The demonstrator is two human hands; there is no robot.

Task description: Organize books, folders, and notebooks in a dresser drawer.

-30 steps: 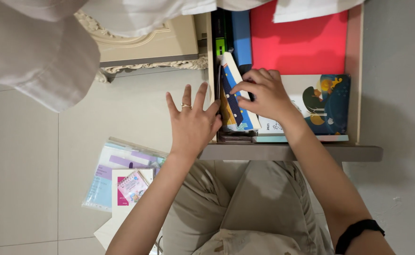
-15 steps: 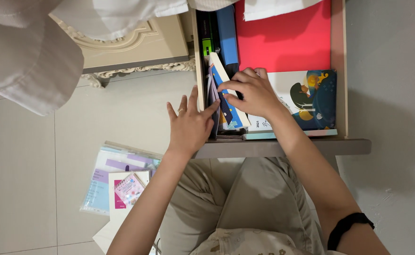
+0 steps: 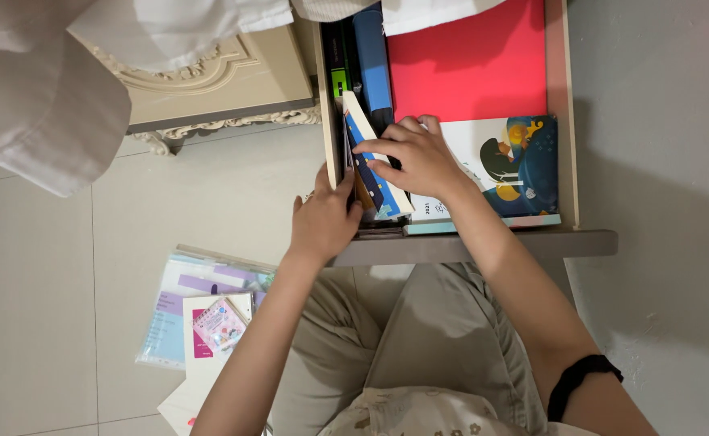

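both hands (image 3: 322, 222) (image 3: 419, 157) pinch the blue-striped booklet (image 3: 371, 165) between them.

Open drawer (image 3: 566, 121) holding books under both hands, tiled floor (image 3: 48, 282) carrying papers (image 3: 201, 311) left of them

Open drawer (image 3: 568, 121) ahead of the knees, books (image 3: 368, 153) upright along its left wall, picture book (image 3: 516, 165) flat at right, papers (image 3: 201, 311) on floor (image 3: 39, 282) at left.
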